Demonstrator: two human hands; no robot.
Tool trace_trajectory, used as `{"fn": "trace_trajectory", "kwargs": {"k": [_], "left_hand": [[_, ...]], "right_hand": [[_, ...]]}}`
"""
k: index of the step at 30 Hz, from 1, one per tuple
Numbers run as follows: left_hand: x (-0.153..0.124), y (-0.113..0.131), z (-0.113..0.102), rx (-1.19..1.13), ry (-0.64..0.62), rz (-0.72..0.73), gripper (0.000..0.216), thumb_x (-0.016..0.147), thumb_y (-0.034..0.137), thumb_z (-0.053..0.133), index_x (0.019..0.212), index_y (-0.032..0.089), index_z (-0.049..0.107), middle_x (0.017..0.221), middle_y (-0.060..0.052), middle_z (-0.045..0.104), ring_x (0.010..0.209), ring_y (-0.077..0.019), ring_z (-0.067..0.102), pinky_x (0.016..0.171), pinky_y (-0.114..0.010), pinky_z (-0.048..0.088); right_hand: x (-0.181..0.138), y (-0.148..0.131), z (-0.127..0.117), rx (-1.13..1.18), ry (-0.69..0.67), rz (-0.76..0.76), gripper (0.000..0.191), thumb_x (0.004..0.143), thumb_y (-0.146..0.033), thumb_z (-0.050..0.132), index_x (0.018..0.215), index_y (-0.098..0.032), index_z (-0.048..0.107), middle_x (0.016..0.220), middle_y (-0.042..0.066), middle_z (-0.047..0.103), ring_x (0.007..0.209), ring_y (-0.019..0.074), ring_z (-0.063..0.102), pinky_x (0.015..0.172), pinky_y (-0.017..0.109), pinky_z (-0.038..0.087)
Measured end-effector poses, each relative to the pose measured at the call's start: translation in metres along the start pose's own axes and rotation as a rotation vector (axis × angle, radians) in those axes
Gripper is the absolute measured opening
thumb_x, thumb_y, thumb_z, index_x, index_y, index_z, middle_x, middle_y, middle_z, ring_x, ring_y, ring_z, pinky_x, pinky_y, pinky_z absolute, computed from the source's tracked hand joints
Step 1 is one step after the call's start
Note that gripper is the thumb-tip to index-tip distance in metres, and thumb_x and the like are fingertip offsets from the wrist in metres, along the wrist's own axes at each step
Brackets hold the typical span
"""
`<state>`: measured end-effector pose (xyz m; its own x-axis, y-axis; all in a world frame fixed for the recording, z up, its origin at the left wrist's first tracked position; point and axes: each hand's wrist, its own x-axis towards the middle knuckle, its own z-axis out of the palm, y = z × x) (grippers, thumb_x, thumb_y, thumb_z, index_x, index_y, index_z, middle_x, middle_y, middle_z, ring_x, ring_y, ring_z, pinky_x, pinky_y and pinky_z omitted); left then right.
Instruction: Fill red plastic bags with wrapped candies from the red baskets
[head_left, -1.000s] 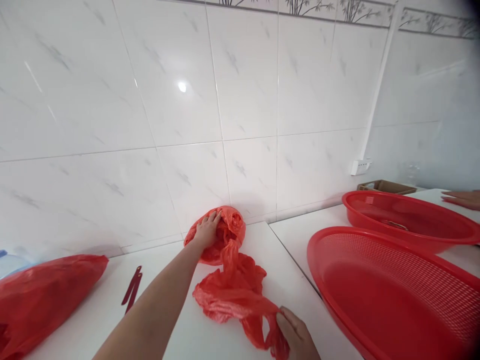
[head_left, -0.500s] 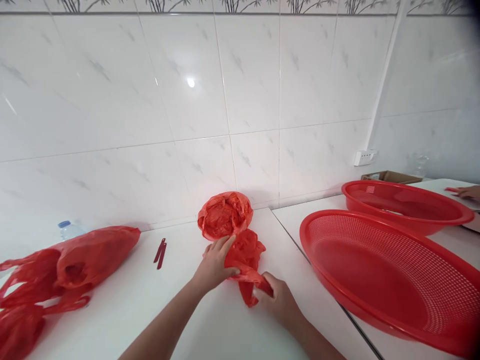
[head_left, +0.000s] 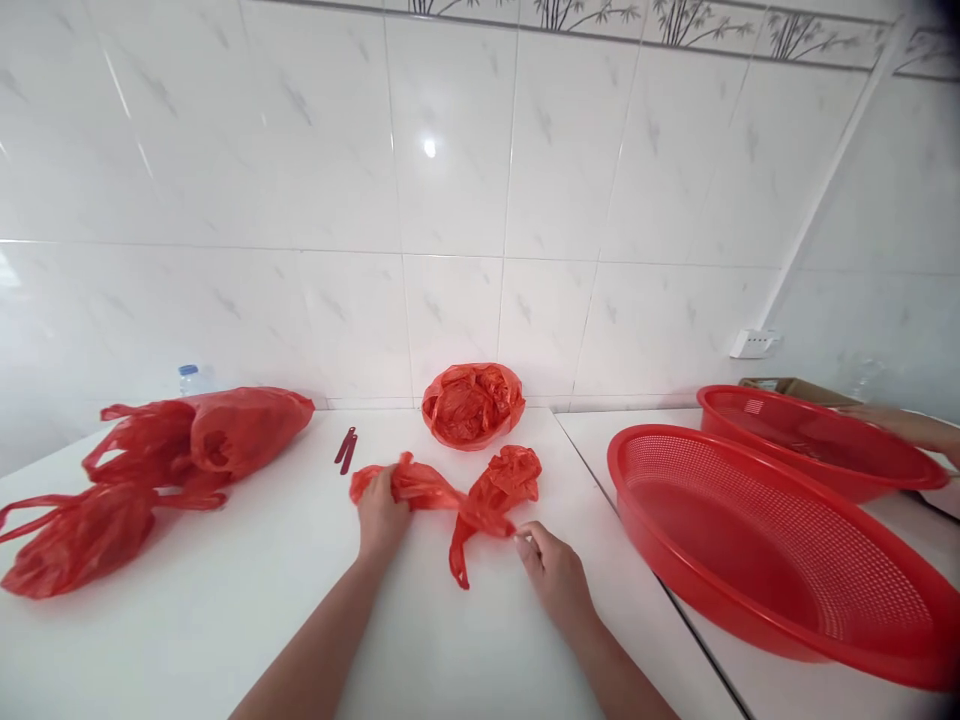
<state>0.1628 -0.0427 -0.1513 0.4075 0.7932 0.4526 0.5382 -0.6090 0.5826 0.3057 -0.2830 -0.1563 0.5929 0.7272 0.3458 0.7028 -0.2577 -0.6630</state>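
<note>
My left hand (head_left: 381,516) is closed on one end of a crumpled red plastic bag (head_left: 480,495) that lies on the white table (head_left: 247,610). My right hand (head_left: 553,574) pinches the other end of the same bag, so the bag is stretched between the two hands. Behind them, near the wall, a rounded red bag bundle (head_left: 472,404) rests on the table, apart from both hands.
Two filled red bags (head_left: 247,426) (head_left: 75,535) lie at the left, with a water bottle (head_left: 190,378) behind. A small dark red clip (head_left: 346,449) lies near the wall. Two large red baskets (head_left: 772,560) (head_left: 814,440) fill the right side. Another person's hand (head_left: 911,428) reaches over the far basket.
My left hand left the round bundle by the wall and took hold of the loose bag. Both hands then drew the bag out sideways. The view swung left.
</note>
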Motion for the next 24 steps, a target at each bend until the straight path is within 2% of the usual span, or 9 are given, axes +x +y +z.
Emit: {"fn": "trace_trajectory", "kwargs": {"k": [3,6,9,12,17,21,24], "left_hand": [[0.002,-0.003,-0.01,0.041,0.114,-0.137,0.065,0.079,0.017,0.046,0.141,0.018,0.025,0.137,-0.018,0.043,0.133,-0.0345,0.033,0.102,-0.058,0.029],[0.0,0.0,-0.015,0.085,0.131,-0.137,0.068,0.083,0.029,0.047,0.145,0.023,0.018,0.149,-0.015,0.027,0.141,-0.0333,0.016,0.106,-0.06,0.021],[-0.004,0.005,-0.014,0.112,0.062,-0.051,0.063,0.084,0.035,0.05,0.142,0.027,0.028,0.153,-0.01,0.024,0.142,-0.0299,0.012,0.11,-0.058,0.014],[-0.006,0.006,-0.01,0.184,0.01,0.044,0.057,0.085,0.038,0.049,0.14,0.027,0.035,0.154,-0.011,0.021,0.143,-0.0314,0.011,0.109,-0.062,0.012],[-0.004,-0.003,-0.006,0.264,0.056,0.119,0.056,0.088,0.042,0.046,0.14,0.028,0.034,0.155,-0.01,0.018,0.143,-0.0349,0.011,0.108,-0.064,0.014],[-0.003,-0.004,-0.005,0.233,0.089,0.172,0.048,0.091,0.038,0.041,0.138,0.03,0.035,0.156,-0.004,0.016,0.142,-0.0359,0.013,0.108,-0.064,0.014],[-0.004,-0.002,-0.003,0.187,0.146,0.273,0.041,0.091,0.033,0.041,0.132,0.028,0.043,0.154,-0.003,0.022,0.142,-0.0324,0.016,0.112,-0.056,0.017]], "right_hand": [[0.003,0.005,0.001,-0.013,0.02,0.046,0.029,0.093,-0.041,0.032,0.086,-0.024,0.054,0.058,-0.004,0.051,0.049,0.0128,0.045,0.048,0.023,0.034],[0.005,0.008,0.004,-0.033,0.012,0.055,0.018,0.089,-0.033,0.039,0.086,-0.025,0.055,0.059,-0.004,0.055,0.05,0.0131,0.049,0.049,0.022,0.035],[0.007,0.008,0.009,-0.07,0.004,0.036,0.014,0.085,-0.023,0.044,0.077,-0.025,0.056,0.063,-0.004,0.06,0.055,0.0129,0.054,0.053,0.022,0.035],[0.007,0.006,0.013,-0.129,0.022,0.012,0.016,0.081,-0.015,0.047,0.072,-0.024,0.057,0.068,-0.003,0.063,0.061,0.0125,0.057,0.057,0.022,0.035],[0.007,0.004,0.019,-0.249,0.042,-0.033,0.013,0.079,-0.012,0.051,0.075,-0.023,0.058,0.075,-0.002,0.064,0.067,0.0124,0.057,0.062,0.022,0.037],[0.004,0.006,0.021,-0.326,0.026,-0.059,0.011,0.079,-0.012,0.054,0.078,-0.023,0.057,0.074,-0.003,0.062,0.066,0.0123,0.056,0.06,0.022,0.036],[0.0,0.008,0.021,-0.342,0.018,-0.09,0.012,0.078,-0.011,0.053,0.079,-0.023,0.057,0.075,-0.003,0.062,0.067,0.0119,0.056,0.061,0.022,0.036]]}}
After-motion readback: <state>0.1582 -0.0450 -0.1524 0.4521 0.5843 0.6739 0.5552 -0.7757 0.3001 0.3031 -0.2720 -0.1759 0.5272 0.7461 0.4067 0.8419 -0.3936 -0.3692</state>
